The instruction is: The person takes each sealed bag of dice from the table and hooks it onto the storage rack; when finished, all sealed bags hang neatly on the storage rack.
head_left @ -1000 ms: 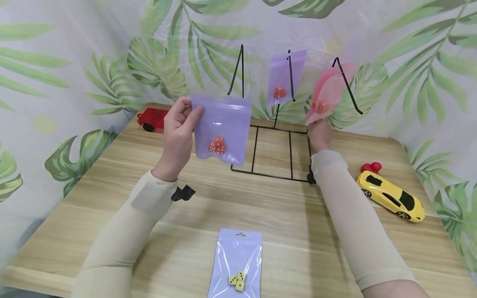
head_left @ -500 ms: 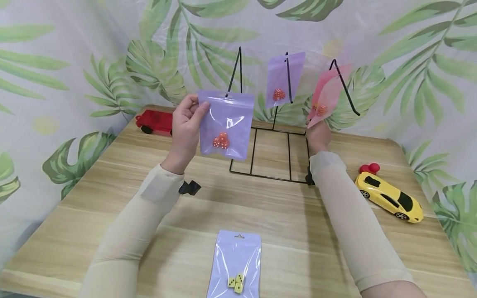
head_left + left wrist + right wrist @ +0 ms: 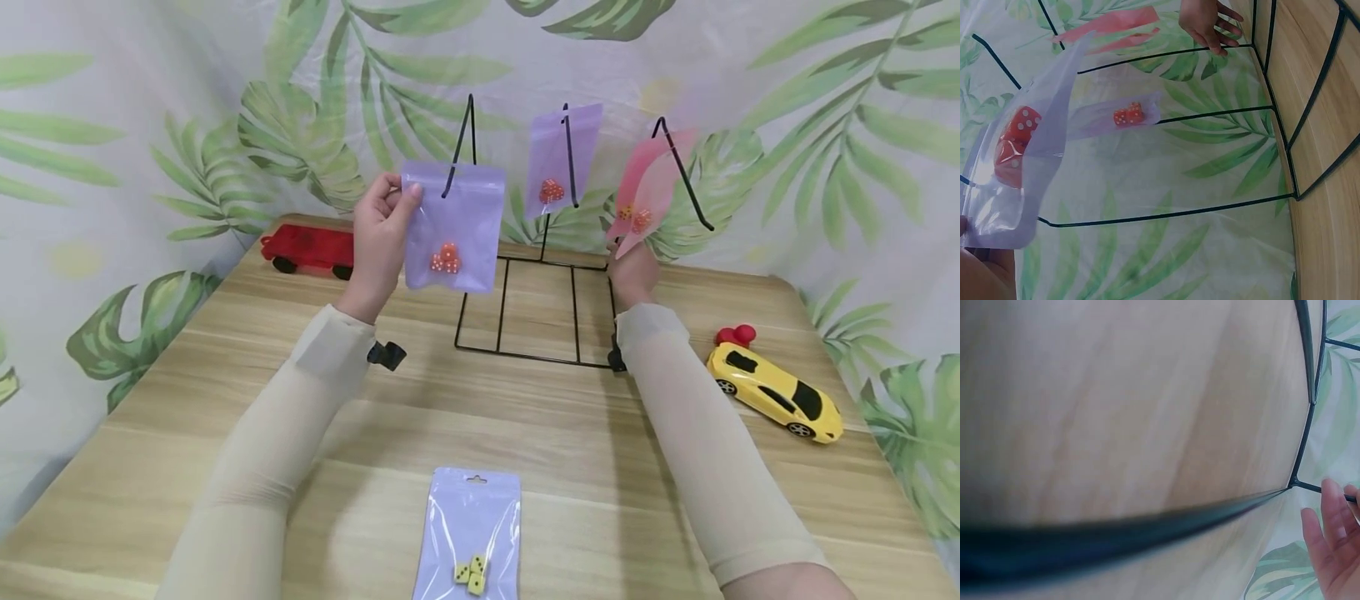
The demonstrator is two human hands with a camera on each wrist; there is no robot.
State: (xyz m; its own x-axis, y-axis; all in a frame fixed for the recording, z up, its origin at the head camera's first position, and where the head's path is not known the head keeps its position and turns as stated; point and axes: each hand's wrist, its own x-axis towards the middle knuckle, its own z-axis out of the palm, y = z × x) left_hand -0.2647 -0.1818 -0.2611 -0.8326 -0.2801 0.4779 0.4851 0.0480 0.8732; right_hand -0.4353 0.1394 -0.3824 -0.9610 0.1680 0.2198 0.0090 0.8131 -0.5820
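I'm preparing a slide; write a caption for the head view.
A left hand holds a purple bag of orange dice at a black wire rack where a second purple bag hangs.

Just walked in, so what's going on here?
A person's left hand pinches a purple bag of orange dice, apparently threaded onto a hook of the black rack. The right hand is at the rack's right side. A second purple bag and pink bags hang alongside; a third purple bag lies on the table.

Left hand [image 3: 380,237] pinches purple bag [image 3: 457,218] of orange-red dice [image 3: 448,252] at leftmost hook [image 3: 459,143]; right hand [image 3: 635,273] below pink bags [image 3: 657,173].
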